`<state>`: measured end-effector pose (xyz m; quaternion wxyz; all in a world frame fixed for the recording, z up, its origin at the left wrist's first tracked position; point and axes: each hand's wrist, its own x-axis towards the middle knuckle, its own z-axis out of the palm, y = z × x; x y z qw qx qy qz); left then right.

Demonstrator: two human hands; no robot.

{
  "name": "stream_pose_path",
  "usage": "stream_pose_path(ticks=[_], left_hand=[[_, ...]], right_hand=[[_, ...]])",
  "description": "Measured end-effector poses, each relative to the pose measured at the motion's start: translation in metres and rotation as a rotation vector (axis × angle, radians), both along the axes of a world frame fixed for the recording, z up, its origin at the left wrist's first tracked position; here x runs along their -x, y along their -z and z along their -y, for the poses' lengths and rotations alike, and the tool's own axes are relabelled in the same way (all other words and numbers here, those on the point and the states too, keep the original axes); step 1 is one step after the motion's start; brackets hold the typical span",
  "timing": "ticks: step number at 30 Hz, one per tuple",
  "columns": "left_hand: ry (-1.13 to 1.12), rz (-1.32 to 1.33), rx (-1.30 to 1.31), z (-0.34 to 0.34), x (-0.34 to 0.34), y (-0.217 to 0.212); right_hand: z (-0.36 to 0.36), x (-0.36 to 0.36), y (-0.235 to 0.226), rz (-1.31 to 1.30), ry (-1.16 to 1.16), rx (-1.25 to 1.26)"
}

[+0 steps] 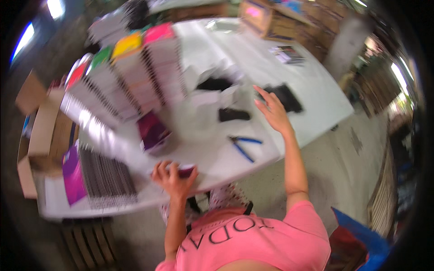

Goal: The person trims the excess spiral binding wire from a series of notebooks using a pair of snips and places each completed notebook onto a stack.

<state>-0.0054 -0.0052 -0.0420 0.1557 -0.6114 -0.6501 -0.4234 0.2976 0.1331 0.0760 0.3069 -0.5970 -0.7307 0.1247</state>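
Pink T-shirt (pixel 257 239): we are wearing it. Our left hand (pixel 174 180): gripping a purple booklet (pixel 186 172) at the near edge, seemingly to steady it. Right hand (pixel 275 114): hovering open beside a blurred black bundle (pixel 289 97). Spiral-bound books (pixel 129 63): standing in stacks, probably grouped by cover colour. Blue-handled pliers (pixel 248 140): lying on the white table (pixel 323 99) we are facing. Cartons (pixel 43 131): flanking it; concrete floor (pixel 339 158) below.

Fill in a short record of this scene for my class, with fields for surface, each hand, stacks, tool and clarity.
Surface: white table
Left hand: fingers curled at a small purple item; blur hides the grip
Right hand: open, nearest a black item
Tall stacks: topped red, green, yellow and pink, left to right
Tool: blue-handled pliers, handles spread
Clarity: motion blur, fine details lost
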Motion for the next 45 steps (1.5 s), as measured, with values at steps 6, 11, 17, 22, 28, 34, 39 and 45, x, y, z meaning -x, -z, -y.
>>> stream_pose_path(ticks=[6,11,17,22,28,34,39,45], left_hand=[[-0.06,0.033,-0.013,-0.003,-0.008,-0.012],[-0.068,0.009,-0.02,-0.001,-0.005,-0.009],[-0.048,-0.004,0.0,-0.004,-0.003,-0.007],[-0.054,-0.004,0.023,-0.006,-0.001,-0.006],[-0.028,0.041,0.063,-0.003,0.002,-0.009],[-0.015,0.047,0.051,-0.002,0.001,-0.014],[0.009,0.043,0.103,0.0,0.005,-0.015],[0.051,0.03,0.128,0.003,0.01,-0.012]], right_hand=[[0.078,0.092,0.037,-0.424,-0.507,0.308],[0.08,0.131,0.054,-0.458,-0.513,0.19],[0.076,0.136,0.058,-0.403,-0.553,0.165],[0.08,0.143,0.061,-0.452,-0.53,0.176],[0.072,0.137,0.071,-0.485,-0.604,0.131],[0.07,0.136,0.078,-0.565,-0.664,0.22],[0.07,0.123,0.042,-0.374,-0.582,0.702],[0.087,0.13,0.039,-0.466,-0.584,0.477]])
